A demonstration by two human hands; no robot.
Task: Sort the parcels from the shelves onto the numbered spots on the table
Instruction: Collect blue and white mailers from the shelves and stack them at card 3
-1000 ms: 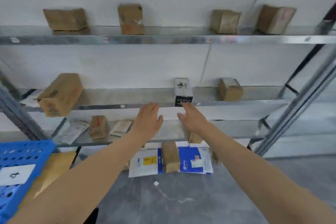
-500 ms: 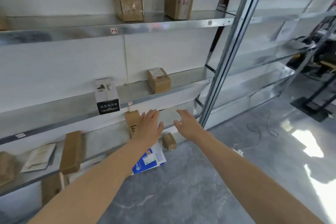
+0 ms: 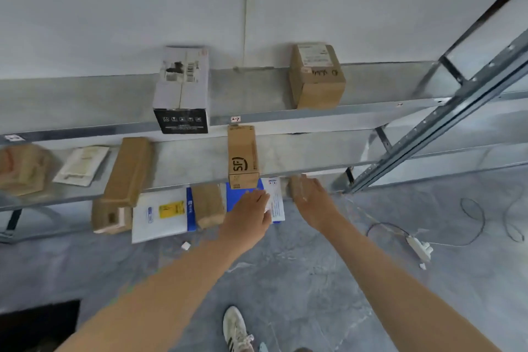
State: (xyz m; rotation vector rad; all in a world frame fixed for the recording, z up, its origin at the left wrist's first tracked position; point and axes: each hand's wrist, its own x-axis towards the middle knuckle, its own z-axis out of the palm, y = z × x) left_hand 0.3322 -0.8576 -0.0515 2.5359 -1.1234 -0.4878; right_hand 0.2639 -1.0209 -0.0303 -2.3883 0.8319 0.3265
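My left hand (image 3: 248,213) hovers flat, fingers straight, over a blue and white mailer (image 3: 276,203) on the lowest level. My right hand (image 3: 313,200) reaches to a small brown box (image 3: 294,184) beside that mailer; its fingertips are at the box, and blur hides any grip. Further left on the same level lie a brown box (image 3: 207,204) and a white mailer with a yellow label (image 3: 163,216). On the shelf above stand an SF carton (image 3: 243,157) and a long brown box (image 3: 128,168). Higher up are a black and white box (image 3: 180,91) and a brown cube (image 3: 315,77).
A white padded envelope (image 3: 81,166) and a brown parcel (image 3: 23,168) lie at the left of the middle shelf. A slanted metal upright (image 3: 445,120) bounds the rack on the right. Cables and a white power strip (image 3: 418,246) lie on the grey floor. My shoe (image 3: 235,328) shows below.
The view has swung back left and tilted down. Both hands have dropped from the middle shelf's height to the lowest level, the right one reaching the small brown box.
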